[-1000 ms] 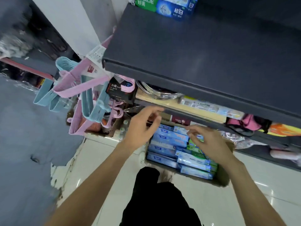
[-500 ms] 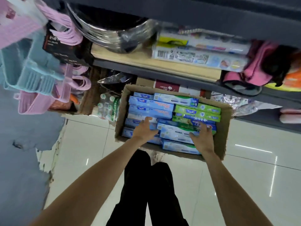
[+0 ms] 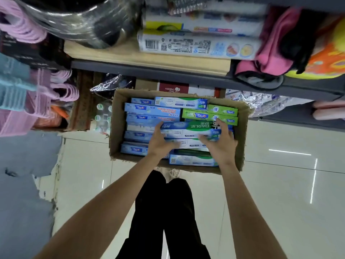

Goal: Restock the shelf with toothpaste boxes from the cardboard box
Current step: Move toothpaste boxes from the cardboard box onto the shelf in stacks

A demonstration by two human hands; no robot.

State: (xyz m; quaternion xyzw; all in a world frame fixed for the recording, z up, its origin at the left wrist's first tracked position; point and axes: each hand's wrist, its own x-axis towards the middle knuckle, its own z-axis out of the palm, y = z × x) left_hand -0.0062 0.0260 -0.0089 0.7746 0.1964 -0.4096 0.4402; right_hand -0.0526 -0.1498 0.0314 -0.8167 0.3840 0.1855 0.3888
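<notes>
Open cardboard box (image 3: 240, 131) on the pale tiled floor (image 3: 280, 193), just in front of the lowest shelf (image 3: 149, 71), packed with toothpaste boxes lying flat in rows; blue boxes (image 3: 152, 110) stacked down the left side, green boxes (image 3: 222, 110) at the far right corner, white-and-green ones through the middle and near edge.

Both hands down inside the carton, on a small stack of white-and-green Darlie boxes (image 3: 188, 126) lying crosswise in the middle; left hand (image 3: 160, 142) at the stack's left end, thumb up against the end of the top box, fingers curled along the near side; right hand (image 3: 220, 144) at the stack's right end, fingers hooked over the top and thumb along the near side; stack gripped between the two hands, resting among the other boxes; lifted or not, cannot tell.

Bare forearms reaching down from the lower corners; black trouser legs (image 3: 164, 212) between them; toe of a light shoe (image 3: 172, 173) at the carton's near wall.

Long white boxes with a barcode (image 3: 197, 45) on a wooden board on the shelf above; shiny metal pot (image 3: 84, 21) to their left; pink cloth (image 3: 270, 58) to their right; pink and blue plastic hangers (image 3: 24, 90) bunched at far left; crinkled silver foil packs (image 3: 261, 103) beyond the carton's right corner.
</notes>
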